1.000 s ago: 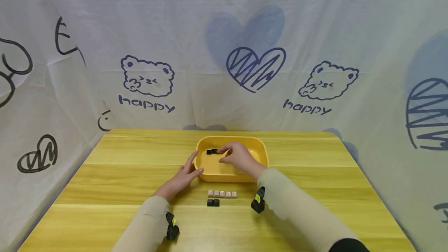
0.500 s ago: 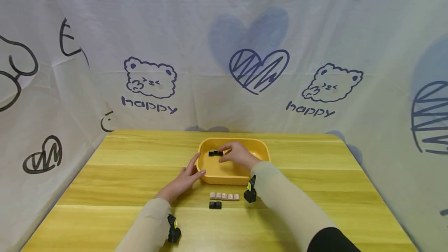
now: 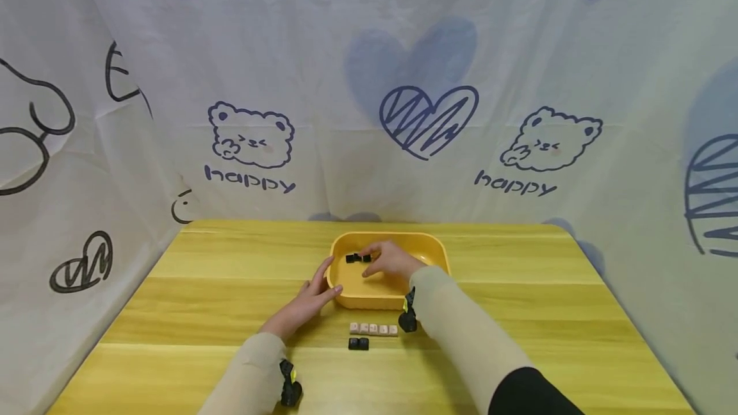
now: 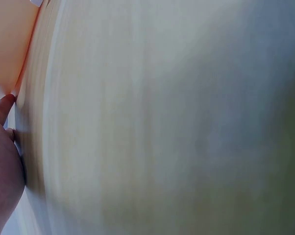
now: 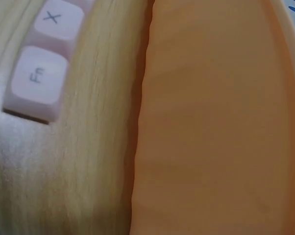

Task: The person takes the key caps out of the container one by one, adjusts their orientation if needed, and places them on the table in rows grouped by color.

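Observation:
A yellow plastic tray (image 3: 375, 301) stands on the table. My left hand (image 3: 302, 308) rests against its left front corner, fingers fairly straight along the left side and thumb at the front. Over the tray's inside, my right hand (image 3: 392, 258) reaches down with bent fingers, thumb and index finger apart. The index fingertip is at or just above a short row of black keycaps (image 3: 350, 259) on the tray floor; contact is too small to tell. The right wrist view shows the tray's outer wall (image 5: 216, 122) but no fingers.
In front of the tray lies a row of pale keycaps (image 3: 373, 329), one marked Fn (image 5: 38, 76). Two black keycaps (image 3: 359, 344) sit just nearer to me. The wood-grain table (image 3: 202, 300) ends at a printed cloth backdrop (image 3: 346, 146).
My right hand stays over the black keycaps while its forearm swings slightly left. The keycaps under its fingertips shift a little in their row. The left hand keeps its place on the tray.

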Action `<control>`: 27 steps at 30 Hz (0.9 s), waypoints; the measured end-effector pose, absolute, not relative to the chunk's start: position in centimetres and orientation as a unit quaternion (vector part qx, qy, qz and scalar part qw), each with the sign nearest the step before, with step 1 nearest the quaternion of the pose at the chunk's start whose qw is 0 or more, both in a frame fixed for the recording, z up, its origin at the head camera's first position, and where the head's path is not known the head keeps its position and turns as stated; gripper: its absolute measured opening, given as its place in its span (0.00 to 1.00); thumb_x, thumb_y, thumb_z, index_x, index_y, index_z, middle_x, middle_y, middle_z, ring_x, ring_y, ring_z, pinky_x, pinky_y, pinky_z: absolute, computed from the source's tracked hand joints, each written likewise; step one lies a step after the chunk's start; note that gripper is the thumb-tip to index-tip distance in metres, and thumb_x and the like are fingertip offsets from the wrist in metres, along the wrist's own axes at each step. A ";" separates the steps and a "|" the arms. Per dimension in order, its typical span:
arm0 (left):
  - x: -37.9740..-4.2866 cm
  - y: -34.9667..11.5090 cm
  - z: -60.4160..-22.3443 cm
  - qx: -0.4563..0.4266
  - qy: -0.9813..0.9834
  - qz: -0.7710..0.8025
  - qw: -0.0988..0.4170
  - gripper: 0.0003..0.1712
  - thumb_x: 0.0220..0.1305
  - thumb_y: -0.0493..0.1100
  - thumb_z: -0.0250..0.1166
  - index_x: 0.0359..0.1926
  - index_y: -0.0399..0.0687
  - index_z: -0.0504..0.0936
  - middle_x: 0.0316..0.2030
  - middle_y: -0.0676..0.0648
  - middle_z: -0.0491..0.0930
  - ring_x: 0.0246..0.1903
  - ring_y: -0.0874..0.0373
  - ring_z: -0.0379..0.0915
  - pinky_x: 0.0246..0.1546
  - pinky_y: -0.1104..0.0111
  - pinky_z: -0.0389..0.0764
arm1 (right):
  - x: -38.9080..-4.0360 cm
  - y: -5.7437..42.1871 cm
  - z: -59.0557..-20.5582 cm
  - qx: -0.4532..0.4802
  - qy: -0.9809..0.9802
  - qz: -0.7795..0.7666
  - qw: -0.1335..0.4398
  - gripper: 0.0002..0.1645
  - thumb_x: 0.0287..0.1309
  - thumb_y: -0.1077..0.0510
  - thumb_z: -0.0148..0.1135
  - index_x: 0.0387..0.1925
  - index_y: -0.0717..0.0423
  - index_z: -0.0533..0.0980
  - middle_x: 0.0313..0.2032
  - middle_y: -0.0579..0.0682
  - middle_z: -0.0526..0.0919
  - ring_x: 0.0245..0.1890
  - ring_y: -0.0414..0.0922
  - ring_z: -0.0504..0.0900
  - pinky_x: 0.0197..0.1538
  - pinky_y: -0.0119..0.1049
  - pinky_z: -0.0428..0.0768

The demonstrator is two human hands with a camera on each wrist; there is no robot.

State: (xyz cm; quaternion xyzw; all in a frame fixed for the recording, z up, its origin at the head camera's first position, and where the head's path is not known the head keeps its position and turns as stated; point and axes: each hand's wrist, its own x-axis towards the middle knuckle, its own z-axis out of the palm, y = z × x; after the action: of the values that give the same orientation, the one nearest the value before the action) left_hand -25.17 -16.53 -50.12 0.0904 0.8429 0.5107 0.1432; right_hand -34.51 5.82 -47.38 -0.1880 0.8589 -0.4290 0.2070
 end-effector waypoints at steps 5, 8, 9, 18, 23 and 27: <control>-25.1 -16.5 -50.2 0.084 0.845 0.508 0.142 0.44 0.74 0.55 0.53 0.78 0.62 0.36 0.71 0.37 0.56 0.72 0.34 0.21 0.66 0.41 0.25 | -34.8 6.1 -47.9 -0.199 0.866 -0.403 0.220 0.29 0.51 0.64 0.73 0.57 0.60 0.78 0.59 0.53 0.77 0.61 0.53 0.71 0.61 0.46 0.71; -25.1 -16.5 -50.3 0.080 0.847 0.507 0.141 0.44 0.74 0.56 0.53 0.78 0.63 0.36 0.71 0.37 0.56 0.72 0.34 0.21 0.66 0.40 0.25 | -34.9 6.3 -48.0 -0.200 0.871 -0.388 0.227 0.28 0.50 0.66 0.73 0.56 0.61 0.79 0.57 0.54 0.79 0.57 0.49 0.74 0.59 0.42 0.73; -25.1 -16.5 -50.3 0.079 0.847 0.506 0.141 0.44 0.74 0.56 0.53 0.78 0.63 0.36 0.71 0.37 0.56 0.72 0.33 0.21 0.66 0.40 0.25 | -34.9 6.4 -48.1 -0.200 0.871 -0.386 0.229 0.28 0.50 0.67 0.73 0.55 0.61 0.79 0.56 0.55 0.80 0.55 0.49 0.75 0.57 0.41 0.75; -25.4 -16.4 -50.6 0.087 0.848 0.505 0.134 0.44 0.73 0.55 0.54 0.78 0.61 0.37 0.71 0.35 0.55 0.72 0.33 0.22 0.66 0.41 0.26 | -34.7 8.2 -47.9 -0.174 0.863 -0.416 0.230 0.18 0.49 0.72 0.70 0.45 0.60 0.84 0.43 0.50 0.83 0.40 0.43 0.78 0.43 0.35 0.80; -25.5 -16.4 -50.7 0.090 0.845 0.510 0.134 0.44 0.73 0.55 0.54 0.78 0.60 0.37 0.70 0.32 0.55 0.71 0.31 0.22 0.65 0.38 0.27 | -34.5 9.0 -47.3 -0.169 0.849 -0.446 0.228 0.17 0.50 0.74 0.67 0.43 0.63 0.82 0.39 0.51 0.81 0.35 0.46 0.76 0.38 0.37 0.79; -25.5 -16.5 -50.8 0.082 0.845 0.511 0.136 0.44 0.73 0.55 0.54 0.78 0.64 0.37 0.71 0.32 0.53 0.70 0.30 0.20 0.65 0.37 0.27 | -34.3 9.5 -46.7 -0.183 0.850 -0.447 0.210 0.15 0.52 0.73 0.66 0.43 0.64 0.81 0.39 0.51 0.81 0.36 0.47 0.76 0.40 0.38 0.78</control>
State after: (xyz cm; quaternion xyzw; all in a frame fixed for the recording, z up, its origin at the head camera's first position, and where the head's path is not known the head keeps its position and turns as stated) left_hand -25.52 -16.45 -50.76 0.0815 0.8446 0.5113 0.1363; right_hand -34.28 9.47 -46.74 -0.1830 0.8501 -0.4469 0.2099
